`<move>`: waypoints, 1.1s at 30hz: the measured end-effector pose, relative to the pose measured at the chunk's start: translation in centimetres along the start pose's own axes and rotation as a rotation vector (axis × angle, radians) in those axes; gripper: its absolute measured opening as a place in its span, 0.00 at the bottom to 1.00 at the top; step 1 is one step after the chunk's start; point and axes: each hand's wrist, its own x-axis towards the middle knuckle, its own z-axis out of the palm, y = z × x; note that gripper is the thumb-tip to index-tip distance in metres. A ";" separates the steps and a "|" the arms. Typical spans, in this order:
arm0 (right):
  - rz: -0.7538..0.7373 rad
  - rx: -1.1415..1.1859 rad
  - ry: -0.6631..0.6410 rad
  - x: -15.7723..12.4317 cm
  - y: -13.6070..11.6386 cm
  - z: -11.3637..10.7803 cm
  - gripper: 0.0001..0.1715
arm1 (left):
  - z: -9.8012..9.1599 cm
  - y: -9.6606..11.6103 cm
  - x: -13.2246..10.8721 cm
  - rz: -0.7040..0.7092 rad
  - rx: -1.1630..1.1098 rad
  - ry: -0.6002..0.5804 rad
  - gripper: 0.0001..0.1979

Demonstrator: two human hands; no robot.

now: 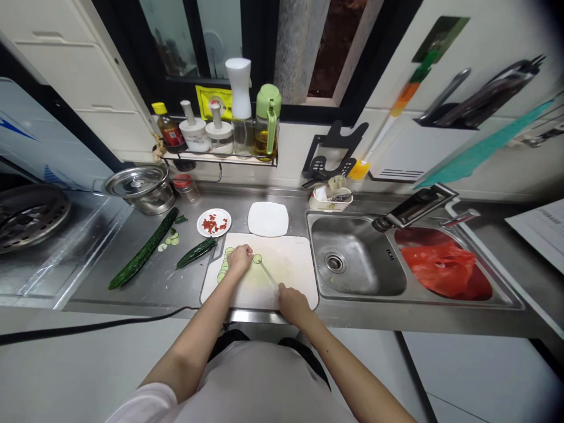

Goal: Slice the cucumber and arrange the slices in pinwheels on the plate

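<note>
A white cutting board [282, 249] lies on the steel counter. My right hand [293, 302] is closed round the handle of a knife [269, 275], whose thin blade points up and left across the board. By the blade's tip lies a pale green cucumber slice [257, 258]. My left hand [240, 258] is just left of that slice, its fingers curled together; what they pinch, if anything, is hidden. Overlapping cucumber slices [222, 271] run down the board's left side, partly behind this hand. A cut length of cucumber [196, 252] rests left of the board.
A long whole cucumber [143, 252] and small offcuts [173, 238] lie further left. Behind the board stand a plate of chopped red pieces [214, 223] and a white square plate [268, 219]. To the right is a sink [361, 258] with a red plastic bag [440, 267] in its second basin.
</note>
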 end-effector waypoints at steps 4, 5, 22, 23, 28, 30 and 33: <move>0.000 0.008 -0.021 0.1 -0.1 -0.2 0.19 | 0.0 0.0 0.1 0.001 0.003 -0.005 0.07; -0.001 0.008 -0.025 0.1 -0.2 -0.3 0.19 | 0.0 0.0 0.1 -0.001 0.004 -0.002 0.07; -0.008 0.063 -0.068 1.4 -0.8 -2.0 0.17 | 0.0 0.1 -0.1 -0.007 0.006 -0.006 0.07; -0.010 0.063 -0.063 1.5 -0.8 -1.9 0.17 | 0.0 0.1 -0.1 -0.004 0.009 -0.004 0.07; -0.016 0.079 -0.040 1.8 -0.7 -1.5 0.16 | 0.6 0.0 -0.7 0.043 0.043 0.012 0.13; -0.014 0.085 -0.040 1.8 -0.7 -1.5 0.16 | 0.8 0.1 -1.0 0.057 0.062 0.018 0.13; -0.011 0.081 -0.049 1.7 -0.7 -1.5 0.17 | 1.1 0.2 -1.2 0.044 0.073 0.016 0.12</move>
